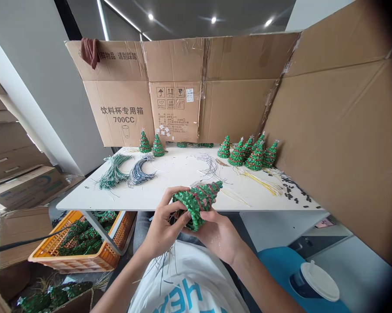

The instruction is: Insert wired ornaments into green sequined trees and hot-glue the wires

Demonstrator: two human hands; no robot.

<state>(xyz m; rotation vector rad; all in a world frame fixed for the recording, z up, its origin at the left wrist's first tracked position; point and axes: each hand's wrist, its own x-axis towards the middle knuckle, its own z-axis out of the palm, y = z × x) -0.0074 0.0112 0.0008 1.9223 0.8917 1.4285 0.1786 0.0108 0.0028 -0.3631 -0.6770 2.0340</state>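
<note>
A small green tinsel Christmas tree [200, 198] with red garland lies tilted in both hands at the table's front edge, its tip pointing right and its open base facing left. My left hand [168, 215] wraps round the base, fingers over the top and thumb at the opening. Under and beside the lower rim, my right hand [217, 232] grips the tree with its thumb on the side. Thin loose wires [165, 265] hang below my left hand over the white shirt. The inside of the tree is mostly hidden by fingers.
On the white table [179, 174] lie a green wire bundle [114, 171], a blue-white bundle [140, 171], yellow wires [264, 182] and small black pieces [290, 191]. Finished-looking trees [256, 154] stand at the back. Cardboard walls [238, 104] enclose it. An orange crate [75, 263] stands lower left.
</note>
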